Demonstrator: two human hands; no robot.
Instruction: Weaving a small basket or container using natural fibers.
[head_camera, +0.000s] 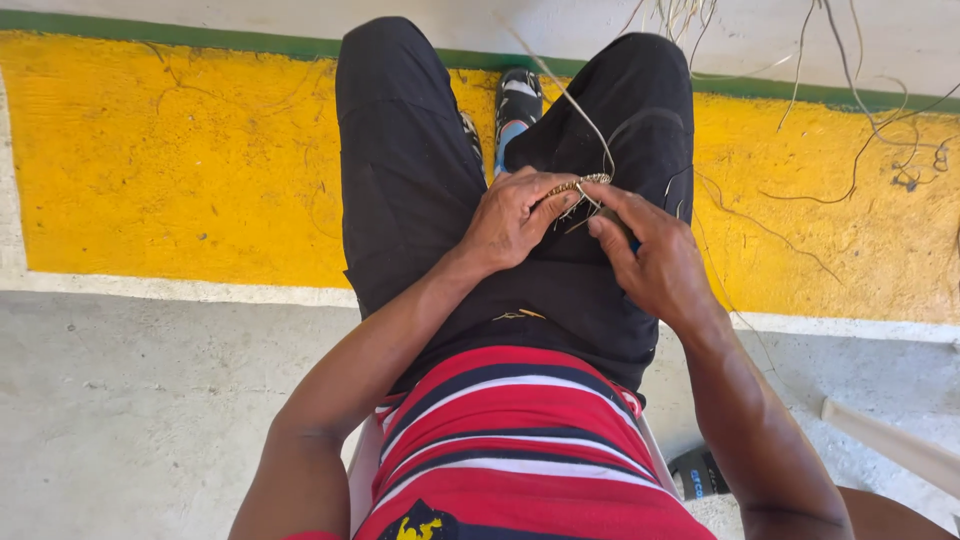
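Note:
I sit looking down at my lap in black trousers (420, 190). My left hand (515, 215) pinches a small woven coil of pale fibre (585, 185) over my right thigh. My right hand (650, 255) meets it from the right, fingertips on the same coil. A long thin strand (560, 90) rises from the coil toward the top of the view. A short loose fibre scrap (520, 315) lies on my lap below the hands.
A yellow painted band (170, 160) with a green edge crosses the concrete floor (130, 400). Loose dry fibres (880, 130) trail at the upper right. My shoe (518, 100) shows between my knees. A white chair edge (895, 440) is at the lower right.

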